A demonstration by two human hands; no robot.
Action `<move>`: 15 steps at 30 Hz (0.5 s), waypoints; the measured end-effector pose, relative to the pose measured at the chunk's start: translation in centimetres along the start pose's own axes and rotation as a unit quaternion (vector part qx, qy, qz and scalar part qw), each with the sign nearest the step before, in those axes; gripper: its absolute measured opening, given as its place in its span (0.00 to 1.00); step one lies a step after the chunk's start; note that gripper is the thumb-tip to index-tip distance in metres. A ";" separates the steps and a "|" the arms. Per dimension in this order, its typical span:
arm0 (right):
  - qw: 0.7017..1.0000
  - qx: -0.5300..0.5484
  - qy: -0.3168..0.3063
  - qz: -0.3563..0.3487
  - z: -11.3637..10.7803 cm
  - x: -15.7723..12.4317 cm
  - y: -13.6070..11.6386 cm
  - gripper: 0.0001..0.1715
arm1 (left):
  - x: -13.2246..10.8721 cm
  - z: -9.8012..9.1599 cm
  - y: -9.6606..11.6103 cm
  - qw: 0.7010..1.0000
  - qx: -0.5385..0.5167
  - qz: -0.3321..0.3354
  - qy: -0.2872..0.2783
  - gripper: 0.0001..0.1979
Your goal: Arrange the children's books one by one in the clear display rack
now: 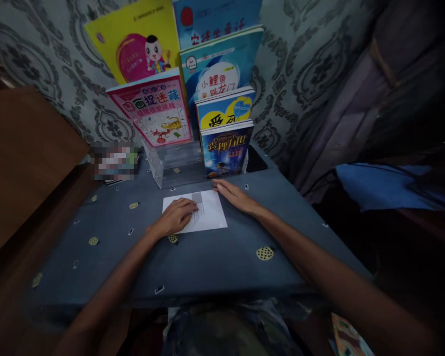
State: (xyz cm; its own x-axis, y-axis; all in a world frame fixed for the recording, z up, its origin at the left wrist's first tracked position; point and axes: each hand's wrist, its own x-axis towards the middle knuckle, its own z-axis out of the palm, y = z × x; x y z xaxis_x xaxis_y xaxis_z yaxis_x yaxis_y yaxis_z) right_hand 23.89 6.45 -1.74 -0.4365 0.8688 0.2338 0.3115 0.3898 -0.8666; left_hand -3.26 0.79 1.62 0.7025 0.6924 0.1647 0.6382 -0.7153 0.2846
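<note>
A white sheet with a grey block and small print, perhaps a booklet's back cover (212,216), lies on the cloth-covered table (207,262). My left hand (177,215) rests on its left half, fingers stretched towards the printed part and covering some of it. At the sheet's upper right corner is my right hand (235,196), its fingers extended and close together, touching or just over the edge. Neither hand grips anything that I can see. Just beyond the sheet stands a clear acrylic rack (178,160) with books in it.
The rack holds a dark blue book (228,151), a pink book (157,111), a yellow book (133,44) and several others in tiers. A blurred-out stack (115,163) lies left of it, a black flat object (255,159) right. Patterned wall covering (311,64) rises behind.
</note>
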 end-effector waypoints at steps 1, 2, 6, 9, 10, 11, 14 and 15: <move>1.000 0.002 0.000 -0.003 0.0 0.0 0.0 0.31 | 1.2 0.2 0.0 1.000 0.005 0.008 -0.012 0.17; 1.000 0.004 -0.001 -0.006 -0.1 0.0 0.0 0.30 | 2.3 0.4 0.2 0.999 0.012 0.016 -0.027 0.18; 1.000 0.009 -0.004 -0.009 -0.1 0.1 0.0 0.30 | 5.9 0.7 1.4 0.995 0.044 0.042 -0.080 0.22; 1.000 0.017 0.000 -0.005 -0.1 0.1 0.0 0.31 | 7.1 0.7 2.6 0.992 0.056 0.062 -0.098 0.23; 1.000 0.016 -0.001 -0.006 -0.1 0.1 0.0 0.31 | 7.1 0.7 3.1 0.991 0.056 0.068 -0.101 0.23; 1.000 0.011 -0.002 -0.008 -0.1 0.1 0.0 0.32 | 6.9 0.8 3.5 0.990 0.055 0.074 -0.104 0.23; 1.000 -0.022 -0.004 -0.014 -0.2 0.0 -0.2 0.30 | 5.5 1.1 4.7 0.988 0.048 0.094 -0.110 0.23; 0.999 -0.034 -0.004 -0.014 -0.2 0.0 -0.2 0.29 | 4.8 1.2 5.1 0.988 0.046 0.101 -0.111 0.24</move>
State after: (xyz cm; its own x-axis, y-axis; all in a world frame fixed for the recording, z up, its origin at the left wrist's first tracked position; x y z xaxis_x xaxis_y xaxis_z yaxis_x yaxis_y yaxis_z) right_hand 23.98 6.40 -1.45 -0.4527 0.8546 0.2543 0.3550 0.4344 -0.8278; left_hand 3.78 0.33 2.69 0.8637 0.5040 -0.0044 0.4965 -0.8493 0.1794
